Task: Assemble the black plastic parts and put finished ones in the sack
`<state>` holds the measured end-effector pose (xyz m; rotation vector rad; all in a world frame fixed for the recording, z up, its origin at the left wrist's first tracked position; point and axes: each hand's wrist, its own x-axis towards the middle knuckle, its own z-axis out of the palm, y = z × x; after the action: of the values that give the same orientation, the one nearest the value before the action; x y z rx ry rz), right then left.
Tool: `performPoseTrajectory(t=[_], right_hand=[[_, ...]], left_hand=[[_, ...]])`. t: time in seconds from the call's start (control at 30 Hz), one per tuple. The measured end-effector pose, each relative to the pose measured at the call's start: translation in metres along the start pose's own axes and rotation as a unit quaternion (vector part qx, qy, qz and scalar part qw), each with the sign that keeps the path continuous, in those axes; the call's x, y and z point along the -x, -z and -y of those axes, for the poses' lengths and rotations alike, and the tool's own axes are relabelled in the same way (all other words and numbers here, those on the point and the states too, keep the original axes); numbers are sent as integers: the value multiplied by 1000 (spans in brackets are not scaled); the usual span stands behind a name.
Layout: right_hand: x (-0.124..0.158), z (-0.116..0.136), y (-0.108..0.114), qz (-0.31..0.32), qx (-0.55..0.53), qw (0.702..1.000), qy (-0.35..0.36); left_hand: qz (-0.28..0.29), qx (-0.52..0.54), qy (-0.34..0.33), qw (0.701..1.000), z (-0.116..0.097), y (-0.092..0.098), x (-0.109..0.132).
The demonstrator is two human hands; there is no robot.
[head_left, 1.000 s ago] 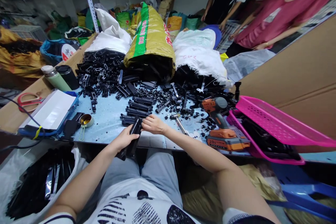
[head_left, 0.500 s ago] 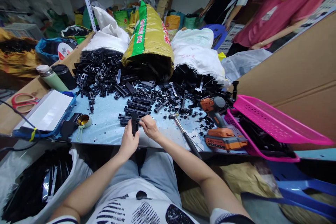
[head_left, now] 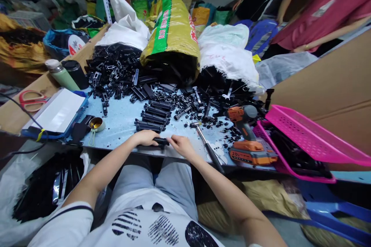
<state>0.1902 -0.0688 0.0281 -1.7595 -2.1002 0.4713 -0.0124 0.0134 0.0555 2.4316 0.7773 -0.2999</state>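
Observation:
A black plastic part lies level between my two hands, low over the table's front edge. My left hand is closed round its left end, the fingers partly out of sight. At its right end, my right hand pinches the tip; whether a small piece is also between the fingers I cannot tell. Just beyond my hands lies a row of several similar black parts. A hammer rests to the right of my right hand, its head toward the piles. Small black pieces are scattered behind it.
An orange cordless driver and a pink basket stand at the right. Sacks spill black parts along the back. A metal cup, a paper-topped tray and scissors are at the left. Two people stand beyond the table.
The black part has turned from upright to lying level, and my hands have come lower and closer to the table edge. The whole view has shifted slightly.

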Motion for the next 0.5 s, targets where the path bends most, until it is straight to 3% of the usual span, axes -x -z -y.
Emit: performPoseTrajectory(t=[0.07, 0.17, 0.33, 0.43, 0.5], right_hand=[[-22, -5, 9, -28, 45, 999, -11], [-82, -8, 13, -47, 119, 992, 8], [-180, -9, 3, 51, 198, 977, 59], [-210, -13, 6, 95, 187, 975, 77], [-222, -16, 13, 117, 181, 972, 89]], left_hand=[[-23, -55, -8, 998, 0, -1, -10], [-113, -129, 1, 985, -1, -8, -18], [-182, -146, -9, 972, 0, -8, -7], [-291, -16, 57, 955, -9, -12, 17], [-315, 197, 123, 920, -21, -26, 34]])
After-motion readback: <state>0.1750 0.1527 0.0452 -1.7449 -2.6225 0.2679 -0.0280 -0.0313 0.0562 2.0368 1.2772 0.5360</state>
